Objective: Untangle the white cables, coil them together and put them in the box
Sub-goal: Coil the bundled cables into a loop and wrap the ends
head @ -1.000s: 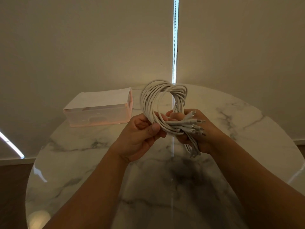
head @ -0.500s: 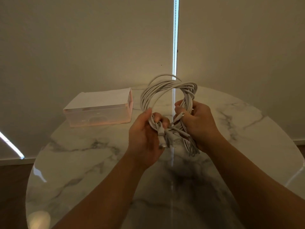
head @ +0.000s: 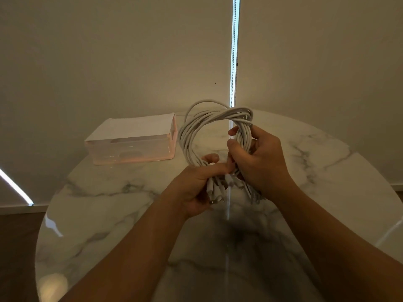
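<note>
The white cables (head: 196,127) form one round coil held upright above the table, between my hands. My left hand (head: 196,188) grips the coil's lower part, where several plug ends stick out below its fingers. My right hand (head: 259,164) grips the coil's right side, thumb and fingers wrapped round the strands. The box (head: 130,149) is translucent pink plastic with a white sheet over its top. It stands on the table to the left of the coil, apart from it.
A round white marble table (head: 109,214) carries the box near its far left edge. Beige blinds (head: 109,62) hang close behind the table, with a bright vertical gap (head: 234,51) between them. Dark floor (head: 17,247) shows at the lower left.
The coil has widened and tilted to the right. My right hand has slid up the coil's right side, while my left hand has turned and now grips the bottom by the plug ends.
</note>
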{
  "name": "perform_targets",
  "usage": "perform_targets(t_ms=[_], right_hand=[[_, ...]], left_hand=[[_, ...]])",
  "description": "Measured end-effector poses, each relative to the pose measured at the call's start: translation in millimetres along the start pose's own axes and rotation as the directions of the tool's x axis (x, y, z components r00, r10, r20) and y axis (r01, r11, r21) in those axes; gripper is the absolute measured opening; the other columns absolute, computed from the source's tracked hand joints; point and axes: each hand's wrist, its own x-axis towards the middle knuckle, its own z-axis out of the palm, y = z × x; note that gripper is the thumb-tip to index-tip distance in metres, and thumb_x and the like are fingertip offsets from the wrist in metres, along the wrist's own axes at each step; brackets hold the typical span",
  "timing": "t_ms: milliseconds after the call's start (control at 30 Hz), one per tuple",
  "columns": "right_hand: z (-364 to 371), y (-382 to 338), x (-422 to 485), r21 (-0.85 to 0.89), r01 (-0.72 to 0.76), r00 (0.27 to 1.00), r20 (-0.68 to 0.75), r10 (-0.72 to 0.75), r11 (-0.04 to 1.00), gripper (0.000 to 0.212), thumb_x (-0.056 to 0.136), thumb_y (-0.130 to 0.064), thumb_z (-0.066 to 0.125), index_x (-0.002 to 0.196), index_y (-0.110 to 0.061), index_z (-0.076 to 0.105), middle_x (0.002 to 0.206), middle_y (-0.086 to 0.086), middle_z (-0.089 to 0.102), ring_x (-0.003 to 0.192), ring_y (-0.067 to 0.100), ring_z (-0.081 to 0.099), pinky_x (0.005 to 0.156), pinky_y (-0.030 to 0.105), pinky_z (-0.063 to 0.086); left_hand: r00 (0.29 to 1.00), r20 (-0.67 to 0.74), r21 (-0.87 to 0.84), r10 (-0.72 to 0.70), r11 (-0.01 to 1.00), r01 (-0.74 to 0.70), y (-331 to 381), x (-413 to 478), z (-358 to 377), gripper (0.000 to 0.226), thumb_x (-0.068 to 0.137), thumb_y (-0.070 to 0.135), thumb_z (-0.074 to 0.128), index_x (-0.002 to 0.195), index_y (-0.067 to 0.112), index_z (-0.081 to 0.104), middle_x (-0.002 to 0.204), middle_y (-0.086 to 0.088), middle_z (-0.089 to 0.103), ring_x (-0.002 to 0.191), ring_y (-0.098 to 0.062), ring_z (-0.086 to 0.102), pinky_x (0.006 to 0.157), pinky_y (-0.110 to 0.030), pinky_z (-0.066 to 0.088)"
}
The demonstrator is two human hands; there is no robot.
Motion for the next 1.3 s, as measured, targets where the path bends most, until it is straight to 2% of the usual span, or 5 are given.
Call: perform_targets(t_ms=[233, 467, 867, 1167, 1300], right_hand=[[-6, 0, 6, 0.001, -0.022, 1.0, 0.014, 0.022, 1.0, 0.019, 0.091, -0.015, 0.065, 0.109, -0.012, 0.064, 0.073, 0.003, 0.07, 0.06, 0.013, 0.069, 0.063, 0.023, 0.058], [-27, 4, 8, -0.274, 0.019, 0.961, 0.27, 0.058, 0.961, 0.076, 0.066, -0.06, 0.068, 0.129, -0.018, 0.057, 0.084, -0.01, 0.073, 0.073, 0.0, 0.067, 0.068, 0.012, 0.053], [-35, -1, 1, -0.784, 0.296, 0.932, 0.363, 0.017, 0.547, 0.037, 0.084, -0.048, 0.068, 0.116, -0.028, 0.071, 0.089, -0.009, 0.042, 0.084, 0.009, 0.037, 0.071, 0.023, 0.03], [-12, 8, -3, -0.602, 0.136, 0.933, 0.346, 0.103, 0.787, 0.026, 0.094, -0.03, 0.062, 0.07, -0.022, 0.055, 0.062, -0.008, 0.052, 0.057, 0.008, 0.05, 0.057, 0.011, 0.034], [-4, 7, -6, -0.398, -0.005, 0.928, 0.34, 0.153, 0.917, 0.014, 0.093, -0.026, 0.063, 0.087, -0.015, 0.069, 0.076, 0.0, 0.069, 0.071, 0.013, 0.067, 0.076, 0.032, 0.058]], left_hand=[[1.0, -0.019, 0.306, 0.008, 0.952, -0.002, 8, -3, -5, 0.011, 0.081, 0.006, 0.063, 0.09, 0.005, 0.069, 0.07, -0.008, 0.061, 0.061, -0.013, 0.06, 0.055, -0.025, 0.051], [0.992, -0.12, -0.171, -0.045, 0.985, 0.024, 14, 2, -9, 0.022, 0.083, 0.004, 0.054, 0.065, 0.012, 0.045, 0.06, -0.001, 0.041, 0.045, -0.007, 0.045, 0.04, -0.014, 0.04], [0.989, -0.139, -0.202, 0.052, 0.976, -0.08, 24, 0, -8, 0.016, 0.069, 0.006, 0.06, 0.067, 0.012, 0.046, 0.063, -0.002, 0.043, 0.049, -0.008, 0.042, 0.041, -0.014, 0.041], [0.994, -0.057, -0.156, 0.094, 0.982, -0.102, 23, -5, 1, 0.015, 0.072, 0.008, 0.06, 0.059, 0.01, 0.052, 0.06, -0.004, 0.044, 0.047, -0.009, 0.045, 0.04, -0.018, 0.042], [0.993, -0.034, -0.169, 0.115, 0.978, -0.119, 27, -7, 0, 0.03, 0.082, 0.008, 0.054, 0.052, 0.011, 0.059, 0.056, -0.002, 0.048, 0.045, -0.008, 0.045, 0.041, -0.017, 0.042]])
